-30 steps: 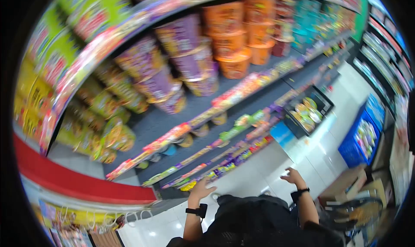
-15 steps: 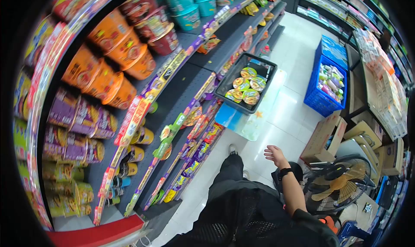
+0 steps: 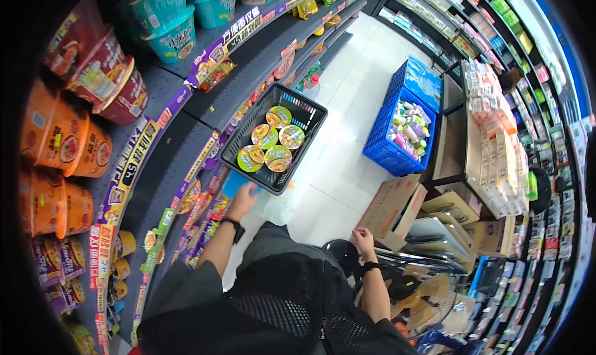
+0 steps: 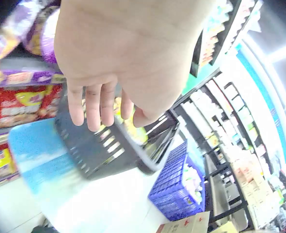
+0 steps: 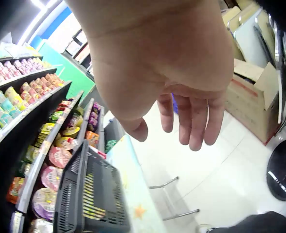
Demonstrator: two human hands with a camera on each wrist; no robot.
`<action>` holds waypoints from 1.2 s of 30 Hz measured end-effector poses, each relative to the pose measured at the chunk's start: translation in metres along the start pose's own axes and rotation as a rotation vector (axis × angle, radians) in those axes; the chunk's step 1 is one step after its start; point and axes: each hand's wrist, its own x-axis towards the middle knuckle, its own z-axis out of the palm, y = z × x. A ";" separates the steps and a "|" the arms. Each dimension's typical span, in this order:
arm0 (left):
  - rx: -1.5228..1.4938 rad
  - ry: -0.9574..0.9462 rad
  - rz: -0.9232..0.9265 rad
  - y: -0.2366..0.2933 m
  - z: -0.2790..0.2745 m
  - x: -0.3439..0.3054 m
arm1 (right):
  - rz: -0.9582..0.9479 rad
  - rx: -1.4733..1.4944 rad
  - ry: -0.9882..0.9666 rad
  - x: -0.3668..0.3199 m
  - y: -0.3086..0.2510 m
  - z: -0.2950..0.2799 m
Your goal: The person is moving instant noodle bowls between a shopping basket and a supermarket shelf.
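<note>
A black plastic basket (image 3: 304, 116) holds several noodle bowls (image 3: 265, 136) with yellow-green lids. It rests on a pale blue stool top (image 3: 273, 206) beside the shelves. My left hand (image 3: 244, 193) reaches out with straight fingers to the basket's near corner; whether it touches is unclear. In the left wrist view the left hand (image 4: 100, 115) hovers empty over the basket (image 4: 99, 153). My right hand (image 3: 362, 236) hangs at my side, fingers relaxed and empty. The right wrist view shows this right hand (image 5: 191, 131) above the floor, the basket (image 5: 70, 194) lower left.
Shelves of orange, red and teal noodle cups (image 3: 65, 147) run along the left. A blue crate (image 3: 397, 153) of bottles stands on the white floor. Cardboard boxes (image 3: 391, 209) and a floor fan (image 3: 428, 293) crowd the right side.
The head view swung from the shelves down toward the basket and floor. My left hand came back into view and reached to the basket. My right hand dropped closer to my side.
</note>
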 end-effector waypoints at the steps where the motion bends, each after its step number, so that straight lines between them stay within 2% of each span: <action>1: -0.093 -0.011 -0.040 0.026 0.003 0.041 | 0.013 -0.005 0.015 0.009 0.013 -0.009; 3: -0.186 -0.009 -0.103 0.043 0.014 0.085 | 0.125 -0.093 -0.042 0.010 0.036 -0.024; 5: -0.368 -0.020 -0.253 0.032 0.038 0.103 | 0.291 -0.151 -0.126 0.009 0.067 -0.039; 6: -0.377 -0.002 -0.271 0.024 0.048 0.103 | 0.382 -0.186 -0.167 0.011 0.077 -0.043; 8: -0.386 -0.176 -0.436 0.009 0.066 0.086 | 0.325 -0.493 -0.180 0.020 0.082 -0.044; 9: -0.362 -0.206 -0.368 0.016 0.060 0.069 | 0.340 -0.455 -0.155 0.024 0.076 -0.046; 10: -0.361 -0.160 -0.314 0.025 0.056 0.054 | 0.339 -0.487 -0.175 0.036 0.068 -0.046; 12: -0.349 0.002 -0.216 0.038 0.050 0.031 | -0.183 -0.587 -0.404 0.109 0.118 -0.060; 13: -0.351 0.029 -0.248 0.040 0.053 0.019 | 0.457 -0.057 -0.710 0.161 0.102 -0.063; 15: -0.529 0.183 -0.333 0.037 0.056 -0.005 | -0.227 -0.965 -0.498 0.196 0.014 -0.013; 16: -0.526 0.212 -0.362 0.025 0.061 -0.020 | -0.369 -0.923 -0.337 0.180 -0.066 0.020; 18: -0.498 0.310 -0.699 -0.005 0.069 -0.061 | -0.498 -0.884 -0.434 0.222 -0.140 0.076; 19: -0.428 0.430 -0.747 -0.005 0.071 -0.076 | -0.659 -0.892 -0.432 0.217 -0.200 0.110; 20: -0.348 0.552 -0.793 -0.004 0.069 -0.094 | -0.695 -0.742 -0.539 0.221 -0.244 0.143; 21: -0.263 0.592 -1.041 -0.018 0.082 -0.127 | -0.706 -0.655 -0.585 0.208 -0.292 0.172; 22: -0.179 0.626 -1.290 -0.031 0.099 -0.163 | -0.833 -0.551 -0.642 0.210 -0.305 0.199; 23: -0.178 0.690 -1.452 -0.024 0.113 -0.196 | -0.850 -0.619 -0.708 0.228 -0.306 0.223; 24: -0.179 0.753 -1.615 -0.012 0.126 -0.219 | -0.900 -0.790 -0.699 0.220 -0.331 0.243; 25: -0.416 0.870 -1.684 0.035 0.120 -0.208 | -0.894 -0.876 -0.731 0.236 -0.333 0.268; 26: -0.425 0.937 -1.643 0.068 0.124 -0.203 | -0.965 -1.048 -0.707 0.253 -0.327 0.292; 28: -0.583 0.918 -1.482 0.112 0.174 -0.238 | -0.784 -1.403 -0.763 0.274 -0.319 0.322; 30: -0.458 0.815 -1.318 0.169 0.219 -0.242 | -1.214 -1.535 -0.613 0.337 -0.237 0.348; 31: -0.409 0.756 -1.366 0.201 0.232 -0.233 | -0.686 -1.648 -0.725 0.309 -0.279 0.351; 32: -0.370 0.695 -1.409 0.230 0.247 -0.220 | -0.538 -1.820 -0.717 0.295 -0.297 0.353; 34: -0.468 0.647 -1.585 0.276 0.282 -0.213 | -0.593 -1.986 -0.629 0.300 -0.274 0.361; 36: -0.527 0.672 -1.611 0.305 0.321 -0.213 | -0.489 -1.944 -0.737 0.322 -0.252 0.353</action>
